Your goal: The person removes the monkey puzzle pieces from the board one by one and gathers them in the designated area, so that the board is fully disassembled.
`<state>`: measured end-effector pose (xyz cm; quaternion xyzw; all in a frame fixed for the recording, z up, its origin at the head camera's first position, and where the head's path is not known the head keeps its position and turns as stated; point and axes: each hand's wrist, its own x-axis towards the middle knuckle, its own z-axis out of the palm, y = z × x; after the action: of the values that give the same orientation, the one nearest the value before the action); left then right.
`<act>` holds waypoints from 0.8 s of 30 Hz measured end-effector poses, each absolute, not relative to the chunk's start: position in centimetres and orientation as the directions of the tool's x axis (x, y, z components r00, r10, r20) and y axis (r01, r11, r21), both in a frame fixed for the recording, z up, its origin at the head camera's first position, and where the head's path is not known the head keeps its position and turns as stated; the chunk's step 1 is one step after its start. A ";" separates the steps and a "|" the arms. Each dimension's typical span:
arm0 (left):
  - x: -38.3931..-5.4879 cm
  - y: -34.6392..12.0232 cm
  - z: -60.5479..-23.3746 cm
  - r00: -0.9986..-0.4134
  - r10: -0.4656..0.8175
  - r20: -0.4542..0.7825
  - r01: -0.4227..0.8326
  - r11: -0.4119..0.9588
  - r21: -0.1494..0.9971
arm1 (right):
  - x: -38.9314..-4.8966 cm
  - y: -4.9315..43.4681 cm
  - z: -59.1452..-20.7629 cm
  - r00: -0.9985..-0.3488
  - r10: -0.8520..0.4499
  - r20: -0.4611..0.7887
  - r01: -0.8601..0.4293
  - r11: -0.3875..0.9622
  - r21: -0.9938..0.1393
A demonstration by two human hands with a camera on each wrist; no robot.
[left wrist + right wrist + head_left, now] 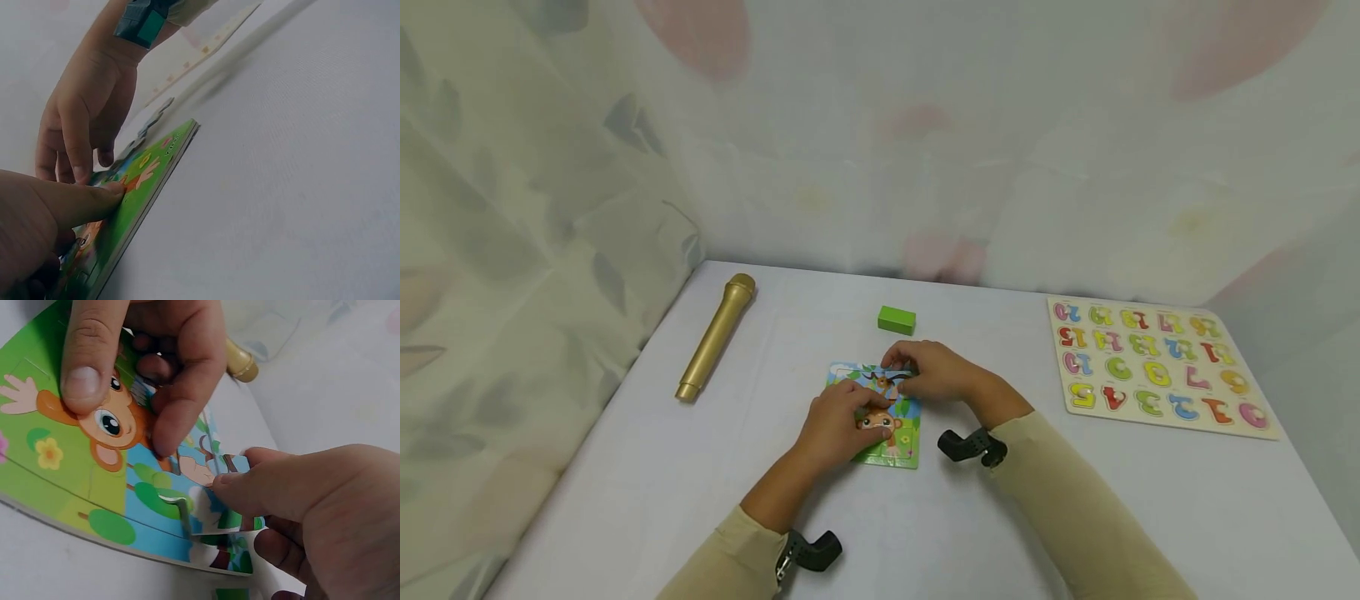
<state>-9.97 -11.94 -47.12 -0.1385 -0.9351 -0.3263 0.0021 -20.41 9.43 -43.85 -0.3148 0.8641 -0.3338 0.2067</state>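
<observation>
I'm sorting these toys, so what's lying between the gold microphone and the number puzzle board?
In the head view, a green block and the monkey jigsaw puzzle, with the left hand and right hand at it.

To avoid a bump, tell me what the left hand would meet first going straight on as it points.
Probably the right hand or the puzzle piece it pinches, just ahead of the left hand; depth leaves which comes first unclear.
</observation>
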 end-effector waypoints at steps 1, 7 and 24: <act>-10.0 -11.9 -47.2 -0.961 0.258 0.096 0.262 0.747 0.611 | -20.4 9.5 -43.9 -0.720 -0.677 -0.152 -0.393 0.578 -0.715; -10.0 -11.9 -47.2 -0.961 0.259 0.093 0.260 0.741 0.619 | -20.5 9.8 -43.7 -0.721 -0.670 -0.175 -0.351 0.572 -0.741; -10.0 -12.1 -47.4 -0.961 0.263 0.089 0.262 0.750 0.607 | -20.3 12.3 -42.7 -0.747 -0.630 -0.213 -0.256 0.568 -0.782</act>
<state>-9.95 -12.10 -47.42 -0.1403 -0.9354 -0.3245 -0.0012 -20.34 12.29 -42.66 -0.2599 0.8517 -0.3850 0.2426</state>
